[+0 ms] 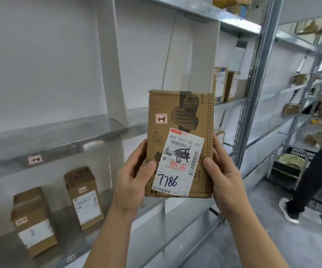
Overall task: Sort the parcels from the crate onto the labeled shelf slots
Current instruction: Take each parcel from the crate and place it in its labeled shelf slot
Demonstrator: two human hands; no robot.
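A brown cardboard parcel (pixel 179 120) stands upright in front of me, held by both hands at its lower half. It carries a small red sticker reading 1-3 and a white shipping label with 7786 handwritten on it. My left hand (pixel 131 180) grips its left edge, thumb on the front. My right hand (pixel 224 175) grips the right edge, thumb on the label's corner. Behind it runs a metal shelf (pixel 59 140) with a slot tag 1-2 (pixel 35 159) on its front lip.
Two brown parcels (pixel 33 221) (pixel 84 198) stand on the lower shelf at left. More boxes (pixel 225 86) sit on the shelf unit further right. A shelf upright (pixel 253 89) rises beside the parcel. Another person's legs (pixel 314 182) and a cart (pixel 289 167) occupy the aisle at right.
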